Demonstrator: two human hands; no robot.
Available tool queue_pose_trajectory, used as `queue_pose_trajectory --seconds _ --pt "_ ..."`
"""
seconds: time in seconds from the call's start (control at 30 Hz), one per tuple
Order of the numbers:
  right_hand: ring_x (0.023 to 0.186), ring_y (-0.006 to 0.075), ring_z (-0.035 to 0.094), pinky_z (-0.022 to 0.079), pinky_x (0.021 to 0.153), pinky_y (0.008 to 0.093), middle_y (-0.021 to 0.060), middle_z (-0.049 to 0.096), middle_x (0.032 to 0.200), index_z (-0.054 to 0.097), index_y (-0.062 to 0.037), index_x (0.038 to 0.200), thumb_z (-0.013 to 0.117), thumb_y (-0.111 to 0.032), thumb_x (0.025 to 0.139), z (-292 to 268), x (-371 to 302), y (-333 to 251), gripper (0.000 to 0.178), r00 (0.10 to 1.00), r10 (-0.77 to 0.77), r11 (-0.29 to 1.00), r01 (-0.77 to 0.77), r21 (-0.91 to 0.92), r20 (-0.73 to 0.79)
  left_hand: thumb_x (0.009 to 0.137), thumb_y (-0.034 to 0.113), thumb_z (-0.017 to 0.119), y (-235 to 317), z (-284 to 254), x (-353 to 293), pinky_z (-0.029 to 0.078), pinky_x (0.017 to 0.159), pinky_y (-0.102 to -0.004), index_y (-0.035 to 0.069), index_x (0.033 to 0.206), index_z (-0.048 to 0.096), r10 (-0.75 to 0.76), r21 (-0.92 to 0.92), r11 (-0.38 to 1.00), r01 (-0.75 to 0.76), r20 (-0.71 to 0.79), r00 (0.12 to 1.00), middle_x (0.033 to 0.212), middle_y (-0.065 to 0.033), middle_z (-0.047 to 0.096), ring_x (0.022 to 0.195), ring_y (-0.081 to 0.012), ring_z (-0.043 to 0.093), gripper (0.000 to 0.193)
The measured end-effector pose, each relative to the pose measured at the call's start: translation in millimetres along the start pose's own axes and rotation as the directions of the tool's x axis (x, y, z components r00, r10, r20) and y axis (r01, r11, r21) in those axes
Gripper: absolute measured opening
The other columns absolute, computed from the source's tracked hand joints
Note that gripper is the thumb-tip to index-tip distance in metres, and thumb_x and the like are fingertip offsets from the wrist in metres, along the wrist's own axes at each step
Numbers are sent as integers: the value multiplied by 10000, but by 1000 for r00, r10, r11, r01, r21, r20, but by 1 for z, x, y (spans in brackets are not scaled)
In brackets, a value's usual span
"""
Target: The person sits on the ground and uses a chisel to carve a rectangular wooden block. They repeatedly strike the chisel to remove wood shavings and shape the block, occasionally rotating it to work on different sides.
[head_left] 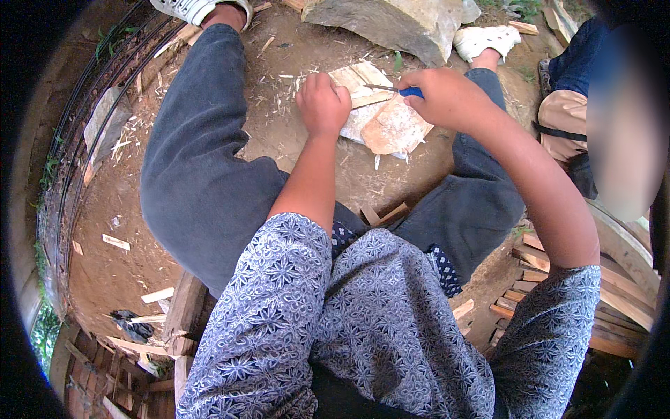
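My right hand [445, 99] is closed round the blue handle of a slim knife [382, 88], whose narrow dark blade points left. The blade lies over a pale flat piece of wood [363, 98]. At the left end of that wood, my left hand [323, 103] is closed in a fist; the palm side and fingertips are hidden. Under and beside the wood is a chopped, light brown block [398, 127] on the ground, its top face rough and whitish.
A big grey rock [391, 24] lies beyond the block. Wood shavings litter the dirt around it. Black cables [66, 150] curve along the left side. Split wood sticks [530, 269] are stacked at the right. Another person's jeans-clad leg [583, 59] is close by at the upper right.
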State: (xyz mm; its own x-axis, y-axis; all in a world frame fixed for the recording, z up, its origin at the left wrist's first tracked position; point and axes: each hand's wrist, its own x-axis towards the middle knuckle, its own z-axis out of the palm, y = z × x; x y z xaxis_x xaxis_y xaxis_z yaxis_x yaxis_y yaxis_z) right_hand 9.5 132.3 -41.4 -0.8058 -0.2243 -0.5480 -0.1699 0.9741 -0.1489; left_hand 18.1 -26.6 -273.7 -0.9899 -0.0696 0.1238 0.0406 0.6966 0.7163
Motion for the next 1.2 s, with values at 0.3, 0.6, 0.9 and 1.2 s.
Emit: queue_pose_trajectory --seconds 0.3,0.6,0.9,1.2 --pt "985 371 684 542 872 468 187 718 1039 720 -109 1092 641 -219 880 12 1 -11 252 995 98 995 -98 -7 -18 836 199 567 16 -7 2 520 752 -535 49 918 607 -13 1 1000 13 53 999 951 -181 633 874 -408 637 176" --pt "1091 334 669 538 927 444 167 696 1172 705 -131 1171 587 -100 846 7 4 -29 347 981 185 983 -184 -20 53 851 229 577 13 -4 3 511 825 -519 47 949 638 -104 -8 994 106 99 990 1026 -182 646 961 -396 618 215" --pt "1084 335 668 526 927 448 161 697 1167 697 -147 1191 604 -154 867 55 0 20 337 976 205 957 -185 223 -70 917 422 613 55 -53 -7 464 917 -466 44 1125 669 108 431 844 -320 447 888 1175 -122 686 1094 -319 611 435" --pt "1023 333 682 535 883 426 174 707 1132 681 -136 1237 634 -286 908 69 -39 54 364 944 228 783 -31 621 -240 872 421 691 46 -54 12 428 1057 -485 122 1092 721 -37 531 719 -448 673 738 1160 -111 710 1093 -282 673 373"
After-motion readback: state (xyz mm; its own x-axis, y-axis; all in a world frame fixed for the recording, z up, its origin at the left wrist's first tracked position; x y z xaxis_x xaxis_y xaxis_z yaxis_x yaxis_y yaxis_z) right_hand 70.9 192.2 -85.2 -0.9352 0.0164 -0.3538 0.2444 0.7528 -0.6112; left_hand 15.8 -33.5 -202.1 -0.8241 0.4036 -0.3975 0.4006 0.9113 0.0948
